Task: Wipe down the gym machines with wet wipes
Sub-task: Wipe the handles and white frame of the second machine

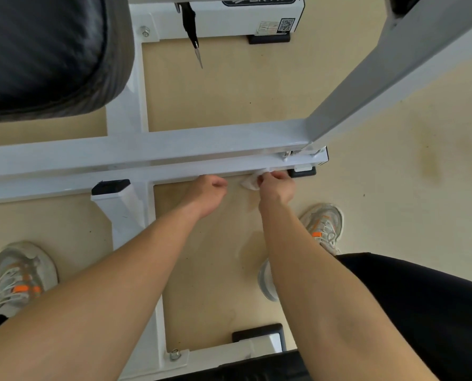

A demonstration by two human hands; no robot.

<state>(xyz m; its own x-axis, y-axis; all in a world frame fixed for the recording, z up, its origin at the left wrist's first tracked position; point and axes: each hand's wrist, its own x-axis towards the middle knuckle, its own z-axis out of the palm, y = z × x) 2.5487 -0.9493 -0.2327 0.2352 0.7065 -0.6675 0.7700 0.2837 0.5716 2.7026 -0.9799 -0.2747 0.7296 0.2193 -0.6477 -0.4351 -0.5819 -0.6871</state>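
A crumpled white wet wipe [250,184] is pinched in the curled fingers of the right hand [277,185] and held against the lower edge of the white horizontal bar [146,160] of the gym machine, near the bar's right end and just left of a black foot pad [302,171]. The left hand [208,192] is kept just beside the wipe, fingers curled into a fist with nothing seen in it. A black padded seat [42,50] is seen at upper left, and a sneaker [324,225] is planted on the beige floor [394,215] right of the arms
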